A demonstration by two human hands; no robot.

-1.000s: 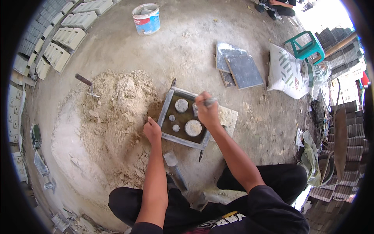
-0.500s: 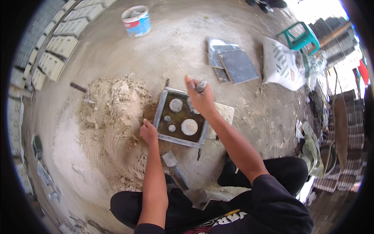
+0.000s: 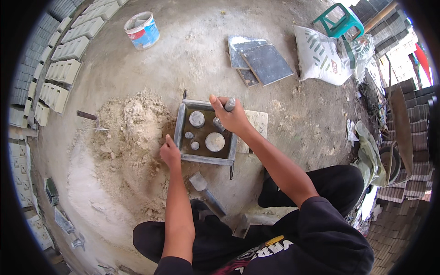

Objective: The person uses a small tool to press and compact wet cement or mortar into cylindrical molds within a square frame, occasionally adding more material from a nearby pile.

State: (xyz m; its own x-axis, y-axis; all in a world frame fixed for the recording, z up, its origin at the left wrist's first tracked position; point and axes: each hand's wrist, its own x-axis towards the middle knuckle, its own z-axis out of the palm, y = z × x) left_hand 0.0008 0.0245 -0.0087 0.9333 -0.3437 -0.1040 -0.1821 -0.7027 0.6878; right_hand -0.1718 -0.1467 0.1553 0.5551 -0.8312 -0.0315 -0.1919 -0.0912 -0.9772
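A square mould frame (image 3: 206, 160) rests on the ground before me, with several round grey discs of different sizes inside it. One large pale disc (image 3: 215, 142) sits near its lower right. My left hand (image 3: 170, 152) is closed at the frame's lower left corner, thumb up, its fingertips partly hidden. Over the upper right of the mould, my right hand (image 3: 231, 117) grips a grey rod-like tool (image 3: 230, 104). Its top sticks out above my fist; a grey rounded part shows below, inside the mould. Whether that part belongs to the tool I cannot tell.
A heap of pale sand (image 3: 133, 119) lies left of the mould, with a trowel (image 3: 94, 118) at its far side. A hammer-like tool (image 3: 206, 192) lies nearby. Farther off are a bucket (image 3: 143, 32), dark flat plates (image 3: 266, 64), a white sack (image 3: 323, 55) and a green stool (image 3: 341, 20).
The view has shifted, so the whole scene sits a little farther left and up. The tool has tilted slightly in my right hand; my left hand stays at the frame.
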